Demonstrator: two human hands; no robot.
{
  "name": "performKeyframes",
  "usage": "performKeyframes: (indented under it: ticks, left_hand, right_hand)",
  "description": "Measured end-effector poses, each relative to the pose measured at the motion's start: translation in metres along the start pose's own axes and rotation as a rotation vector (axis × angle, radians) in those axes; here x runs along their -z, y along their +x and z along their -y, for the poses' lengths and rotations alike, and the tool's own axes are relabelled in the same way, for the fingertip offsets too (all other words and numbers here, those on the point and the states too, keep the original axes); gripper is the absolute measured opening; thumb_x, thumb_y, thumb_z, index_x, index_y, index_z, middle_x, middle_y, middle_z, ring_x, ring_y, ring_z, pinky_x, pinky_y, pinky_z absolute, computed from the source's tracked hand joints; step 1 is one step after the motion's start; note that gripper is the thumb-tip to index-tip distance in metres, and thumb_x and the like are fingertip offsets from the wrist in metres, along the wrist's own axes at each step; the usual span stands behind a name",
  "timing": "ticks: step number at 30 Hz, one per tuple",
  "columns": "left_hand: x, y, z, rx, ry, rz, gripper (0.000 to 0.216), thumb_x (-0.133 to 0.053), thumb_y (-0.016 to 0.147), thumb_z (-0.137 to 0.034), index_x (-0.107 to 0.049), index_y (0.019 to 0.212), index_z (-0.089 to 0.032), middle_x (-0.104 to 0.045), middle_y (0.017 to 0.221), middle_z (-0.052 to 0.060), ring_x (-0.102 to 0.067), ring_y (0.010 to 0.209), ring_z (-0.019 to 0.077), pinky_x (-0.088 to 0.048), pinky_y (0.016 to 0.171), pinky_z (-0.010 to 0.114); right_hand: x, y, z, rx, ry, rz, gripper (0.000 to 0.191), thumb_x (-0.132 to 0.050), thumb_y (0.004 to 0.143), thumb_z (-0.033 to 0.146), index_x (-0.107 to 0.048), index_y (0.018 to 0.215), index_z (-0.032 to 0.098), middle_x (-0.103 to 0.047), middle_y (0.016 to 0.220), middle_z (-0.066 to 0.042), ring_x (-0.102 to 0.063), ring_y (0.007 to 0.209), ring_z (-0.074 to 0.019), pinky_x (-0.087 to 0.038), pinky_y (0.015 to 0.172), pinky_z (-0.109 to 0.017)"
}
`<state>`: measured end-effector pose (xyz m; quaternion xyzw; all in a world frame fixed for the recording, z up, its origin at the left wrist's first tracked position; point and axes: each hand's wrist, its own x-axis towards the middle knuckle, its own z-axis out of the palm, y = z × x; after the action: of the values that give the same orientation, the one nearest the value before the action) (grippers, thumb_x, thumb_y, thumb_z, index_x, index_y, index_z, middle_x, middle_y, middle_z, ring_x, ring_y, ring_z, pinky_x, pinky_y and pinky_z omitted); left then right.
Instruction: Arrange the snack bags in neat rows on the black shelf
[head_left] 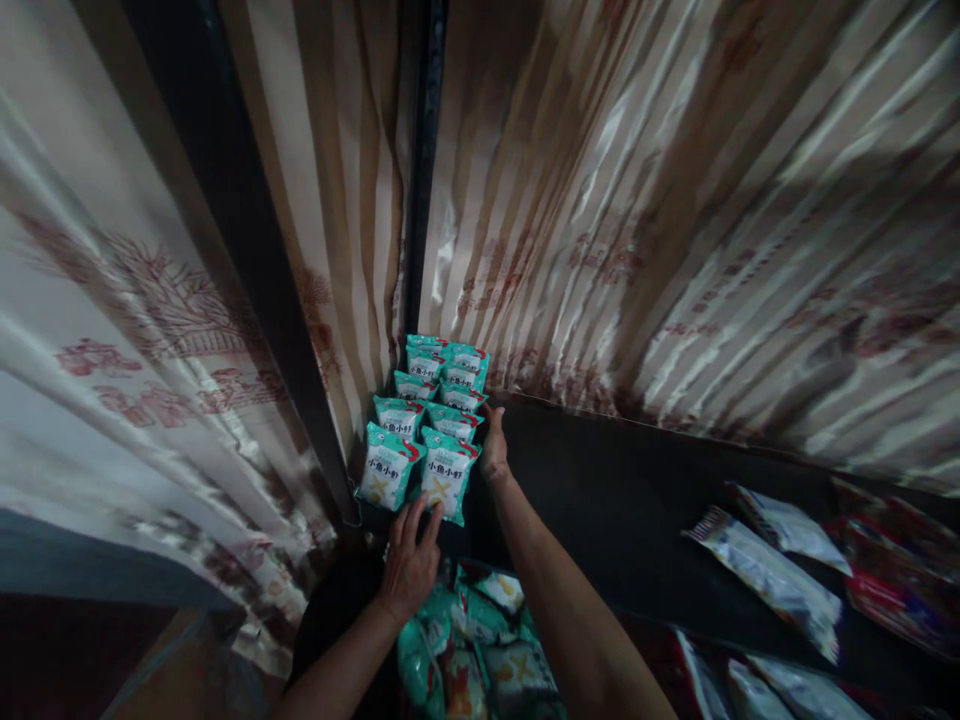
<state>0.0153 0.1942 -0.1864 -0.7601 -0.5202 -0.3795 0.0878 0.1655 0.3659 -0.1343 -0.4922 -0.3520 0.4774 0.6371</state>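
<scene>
Two columns of small teal-and-white snack bags stand upright on a dark shelf [585, 460], one behind another. At the front of the right column is a snack bag [448, 475], and my left hand [412, 555] rests its outstretched fingertips on that bag's lower front. Another snack bag [388, 470] stands to its left. My right hand [493, 445] is held along the right side of the column, fingers extended and close against the bags farther back. Neither hand is wrapped around a bag. Below my hands lies a pile of similar teal bags [480, 640], partly covered by my forearms.
A black post [247, 200] rises at the left, and a thinner black post [424, 160] stands in the back corner. A pleated, printed curtain [570, 250] hangs behind the shelf. White packets [772, 570] and red packages [892, 580] lie at the right.
</scene>
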Motion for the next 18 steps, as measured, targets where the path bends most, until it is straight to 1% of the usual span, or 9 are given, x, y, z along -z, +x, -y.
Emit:
performKeyframes:
  ticks: [2,4,7,10,12,15,17,18]
  left_hand:
    - [0.001,0.0,0.0,0.002,-0.004,-0.006,0.056,-0.041,0.082,-0.005,-0.042,0.135,-0.024,-0.041,0.135,0.01,-0.041,0.12,0.0238,-0.045,0.096,0.037]
    - [0.001,-0.002,0.0,0.002,-0.012,-0.011,0.052,-0.042,0.083,-0.006,-0.047,0.131,-0.024,-0.04,0.135,0.01,-0.04,0.12,0.0239,-0.045,0.096,0.038]
    - [0.001,-0.005,0.001,0.027,-0.021,-0.008,0.047,-0.043,0.084,-0.008,-0.05,0.128,-0.023,-0.042,0.131,0.011,-0.042,0.119,0.0236,-0.045,0.096,0.038]
    - [0.005,-0.01,0.0,0.055,-0.051,0.015,0.045,-0.04,0.086,-0.01,-0.049,0.129,-0.019,-0.046,0.127,0.013,-0.043,0.117,0.024,-0.043,0.097,0.041]
    - [0.011,-0.015,-0.003,0.063,-0.099,0.054,0.044,-0.038,0.086,-0.01,-0.05,0.127,-0.016,-0.048,0.124,0.014,-0.043,0.116,0.0246,-0.042,0.097,0.042]
    - [0.023,-0.028,-0.011,0.093,-0.184,0.133,0.042,-0.038,0.084,-0.01,-0.055,0.121,-0.014,-0.049,0.121,0.014,-0.044,0.115,0.0254,-0.041,0.098,0.045]
    - [0.031,-0.04,-0.018,0.136,-0.225,0.207,0.04,-0.038,0.081,-0.009,-0.058,0.116,-0.014,-0.049,0.12,0.014,-0.045,0.114,0.0252,-0.04,0.099,0.046]
    - [0.035,-0.046,-0.022,0.167,-0.236,0.256,0.04,-0.039,0.08,-0.007,-0.059,0.114,-0.014,-0.05,0.119,0.013,-0.045,0.114,0.0248,-0.04,0.099,0.046]
  right_hand:
    - [0.006,-0.015,0.006,-0.006,0.031,-0.073,0.07,-0.032,0.079,0.072,-0.06,0.117,0.02,-0.061,0.124,-0.005,-0.054,0.117,-0.0202,-0.04,0.101,-0.034]
    - [0.016,-0.036,0.011,0.006,0.031,-0.142,0.071,-0.035,0.078,0.071,-0.06,0.117,0.017,-0.057,0.129,-0.008,-0.051,0.12,-0.0214,-0.038,0.103,-0.035]
    - [0.037,-0.082,0.018,0.063,-0.03,-0.215,0.069,-0.036,0.079,0.069,-0.062,0.112,0.014,-0.06,0.123,-0.011,-0.054,0.116,-0.0235,-0.04,0.1,-0.037]
    - [0.06,-0.139,0.024,0.149,-0.147,-0.245,0.062,-0.038,0.081,0.064,-0.064,0.107,0.015,-0.065,0.113,-0.011,-0.059,0.106,-0.0238,-0.045,0.091,-0.037]
    - [0.073,-0.177,0.025,0.164,-0.243,-0.231,0.055,-0.039,0.083,0.06,-0.065,0.104,0.016,-0.067,0.107,-0.011,-0.06,0.1,-0.0231,-0.047,0.086,-0.036]
    - [0.086,-0.225,0.017,0.094,-0.395,-0.162,0.047,-0.039,0.085,0.056,-0.066,0.095,0.018,-0.068,0.095,-0.008,-0.061,0.091,-0.022,-0.047,0.083,-0.035]
    - [0.091,-0.249,0.003,-0.015,-0.508,-0.029,0.041,-0.042,0.084,0.054,-0.066,0.09,0.021,-0.069,0.09,-0.006,-0.062,0.088,-0.0222,-0.046,0.083,-0.035]
    - [0.092,-0.258,-0.007,-0.081,-0.566,0.064,0.038,-0.044,0.083,0.052,-0.067,0.088,0.022,-0.069,0.089,-0.005,-0.062,0.088,-0.0227,-0.046,0.084,-0.036]
